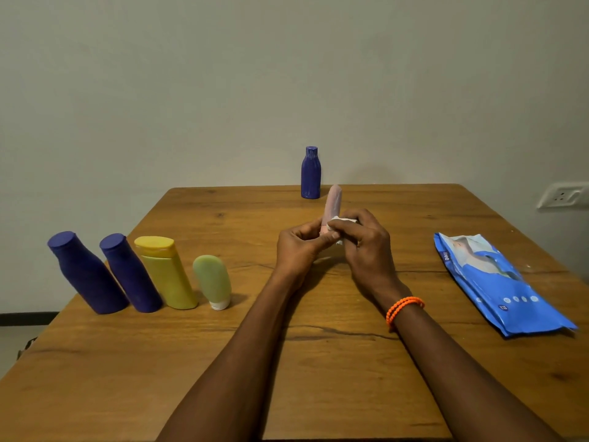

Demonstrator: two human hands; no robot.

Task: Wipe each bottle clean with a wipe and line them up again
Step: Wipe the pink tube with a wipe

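L hand point(298, 242) pinches slim pink plastic tube point(332, 202) at base; R hand point(363, 239) clamps white wipe point(342, 222) round it. Risk: hard rubbing w/ 1 thin pinch may slip tube.

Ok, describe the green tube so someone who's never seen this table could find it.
Start at the wooden table and find the row of bottles near its left edge. The green tube ends that row on the right, beside the yellow bottle. It alone stands on a white cap.
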